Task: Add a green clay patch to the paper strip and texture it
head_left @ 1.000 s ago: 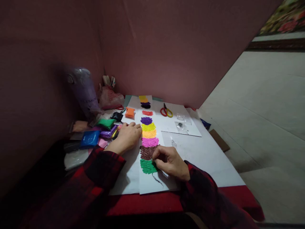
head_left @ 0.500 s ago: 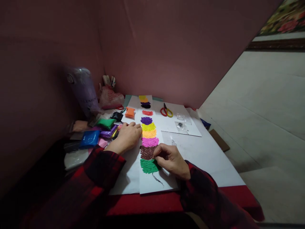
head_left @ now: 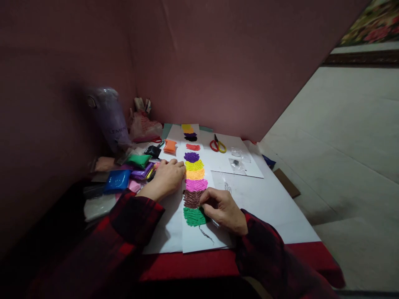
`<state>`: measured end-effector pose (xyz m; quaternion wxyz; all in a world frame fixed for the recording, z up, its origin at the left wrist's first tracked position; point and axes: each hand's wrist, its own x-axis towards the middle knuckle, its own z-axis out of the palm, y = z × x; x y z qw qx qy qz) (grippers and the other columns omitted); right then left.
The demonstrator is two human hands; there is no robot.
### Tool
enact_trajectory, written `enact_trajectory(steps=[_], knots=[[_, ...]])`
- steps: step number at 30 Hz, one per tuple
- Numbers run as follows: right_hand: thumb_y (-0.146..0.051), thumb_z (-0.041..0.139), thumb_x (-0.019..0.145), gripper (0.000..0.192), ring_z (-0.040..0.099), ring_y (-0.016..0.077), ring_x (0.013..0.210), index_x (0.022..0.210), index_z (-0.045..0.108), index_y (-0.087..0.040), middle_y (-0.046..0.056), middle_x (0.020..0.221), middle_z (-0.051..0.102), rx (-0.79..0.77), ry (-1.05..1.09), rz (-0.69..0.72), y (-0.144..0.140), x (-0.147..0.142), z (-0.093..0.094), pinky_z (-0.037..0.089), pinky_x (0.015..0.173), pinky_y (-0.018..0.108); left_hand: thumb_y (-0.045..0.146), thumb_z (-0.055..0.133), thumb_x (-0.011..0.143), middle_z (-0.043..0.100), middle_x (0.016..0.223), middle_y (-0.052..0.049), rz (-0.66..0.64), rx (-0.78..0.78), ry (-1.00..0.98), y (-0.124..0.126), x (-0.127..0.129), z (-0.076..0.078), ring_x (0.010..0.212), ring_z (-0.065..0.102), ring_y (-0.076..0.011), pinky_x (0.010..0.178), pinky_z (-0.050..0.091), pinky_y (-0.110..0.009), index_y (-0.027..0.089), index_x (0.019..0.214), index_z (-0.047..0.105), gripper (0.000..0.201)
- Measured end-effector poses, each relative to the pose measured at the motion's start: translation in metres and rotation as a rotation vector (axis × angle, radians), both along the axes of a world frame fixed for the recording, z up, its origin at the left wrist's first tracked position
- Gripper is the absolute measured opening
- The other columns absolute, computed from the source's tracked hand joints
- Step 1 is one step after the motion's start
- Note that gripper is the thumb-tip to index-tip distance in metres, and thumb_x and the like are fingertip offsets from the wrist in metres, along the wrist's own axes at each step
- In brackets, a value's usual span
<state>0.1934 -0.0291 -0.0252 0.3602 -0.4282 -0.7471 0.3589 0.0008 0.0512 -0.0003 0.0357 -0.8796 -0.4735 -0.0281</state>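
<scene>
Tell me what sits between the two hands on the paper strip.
In the head view, the pink patch and brown patch lie between the left hand and right hand, whose fingers rest at the brown patch's edge.

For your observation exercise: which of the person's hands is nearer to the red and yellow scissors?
Right. The right hand lies below the scissors, by the green patch; the left hand rests farther left, beside the clay packets.

left: clay packs (head_left: 131,170) and bottle (head_left: 109,118) crowd it
right: bare paper (head_left: 264,203), open
far: scissors (head_left: 217,145), small bags (head_left: 238,160)
</scene>
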Motion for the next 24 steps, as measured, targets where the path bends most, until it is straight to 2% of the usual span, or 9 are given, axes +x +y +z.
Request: enact_trajectory(steps=[7, 17, 24], knots=[[-0.010, 0.051, 0.070, 0.012, 0.043, 0.0087, 0.051, 0.073, 0.061, -0.016, -0.002, 0.062, 0.056, -0.026, 0.040, -0.048, -0.0015, 0.0008, 0.0046, 0.034, 0.048, 0.021, 0.021, 0.042, 0.094, 0.066, 0.110, -0.011, 0.003, -0.004, -0.001, -0.0004, -0.0003, 0.0000, 0.103, 0.054, -0.0293, 0.074, 0.034, -0.041, 0.018, 0.103, 0.064, 0.024], [-0.008, 0.050, 0.070, 0.015, 0.049, 0.0105, 0.056, 0.073, 0.062, -0.017, 0.000, 0.065, 0.060, -0.024, 0.000, 0.019, -0.0015, 0.0012, 0.0014, 0.039, 0.051, 0.022, 0.020, 0.041, 0.095, 0.067, 0.109, -0.011, -0.003, 0.003, -0.002, -0.0003, -0.0002, 0.0007, 0.103, 0.054, -0.0282, 0.073, 0.033, -0.038, 0.018, 0.103, 0.065, 0.025], [-0.009, 0.050, 0.070, 0.014, 0.044, 0.0094, 0.052, 0.072, 0.061, -0.018, -0.002, 0.063, 0.057, -0.014, 0.010, -0.032, -0.0011, -0.0007, 0.0030, 0.035, 0.047, 0.021, 0.022, 0.042, 0.095, 0.067, 0.109, -0.011, -0.004, 0.009, -0.015, -0.0003, -0.0006, -0.0002, 0.101, 0.054, -0.0288, 0.073, 0.032, -0.038, 0.018, 0.101, 0.065, 0.024]])
